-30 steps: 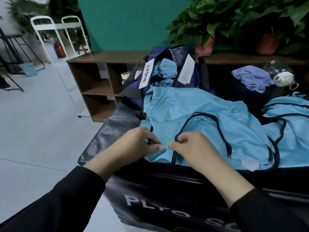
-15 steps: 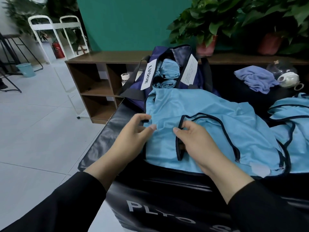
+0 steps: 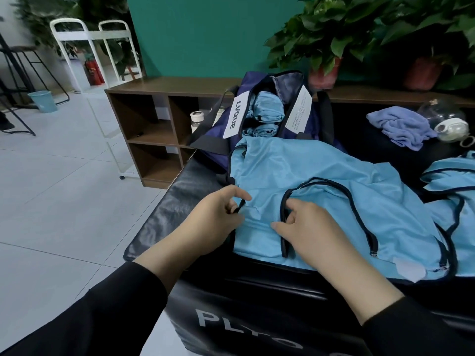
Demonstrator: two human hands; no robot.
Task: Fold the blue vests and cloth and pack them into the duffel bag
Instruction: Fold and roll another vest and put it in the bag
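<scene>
A light blue vest (image 3: pixel 321 194) with dark trim lies spread on the black padded box (image 3: pixel 180 199). My left hand (image 3: pixel 213 222) pinches the dark-trimmed left edge of the vest. My right hand (image 3: pixel 305 227) grips the trim of the vest's opening with curled fingers. Behind the vest stands the navy duffel bag (image 3: pixel 226 119), open, with rolled blue vests (image 3: pixel 267 109) inside. A second blue vest (image 3: pixel 457 191) lies at the right edge. A lavender cloth (image 3: pixel 401 125) lies crumpled at the back right.
A clear jar with a white lid (image 3: pixel 449 124) lies beside the cloth. A brown shelf unit (image 3: pixel 154 119) stands behind the box, with potted plants (image 3: pixel 323 47) on top. Tiled floor, a white rack (image 3: pixel 84 47) and a teal bin (image 3: pixel 43 101) are to the left.
Both hands have shifted slightly apart along the vest's near-left part; the left hand now pinches the trimmed edge and the right hand has curled round the opening's trim.
</scene>
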